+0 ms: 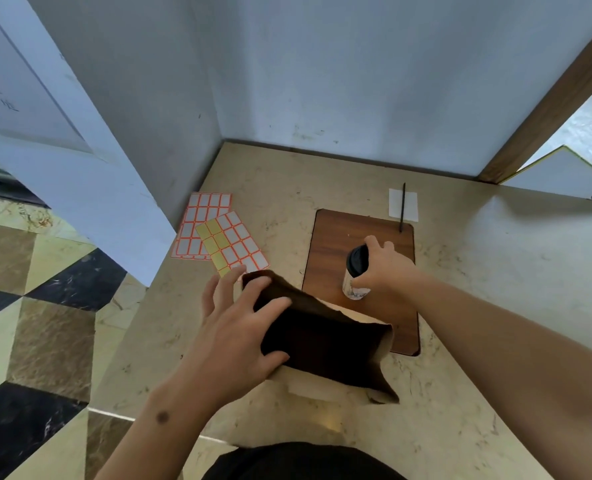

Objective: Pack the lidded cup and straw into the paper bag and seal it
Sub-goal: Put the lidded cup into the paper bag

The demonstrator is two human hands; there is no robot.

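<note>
A brown paper bag stands open-mouthed on the beige counter, its dark inside facing up. My left hand grips the bag's left rim, thumb and fingers hooked over the edge. A white cup with a black lid stands on a wooden board, just right of and behind the bag. My right hand is wrapped around the cup from the right. A thin black straw lies across a white paper slip at the board's far edge.
Two sheets of orange-bordered labels lie on the counter left of the board. White walls enclose the counter's back and left side. The counter's left edge drops to a tiled floor. A wooden frame rises at the back right.
</note>
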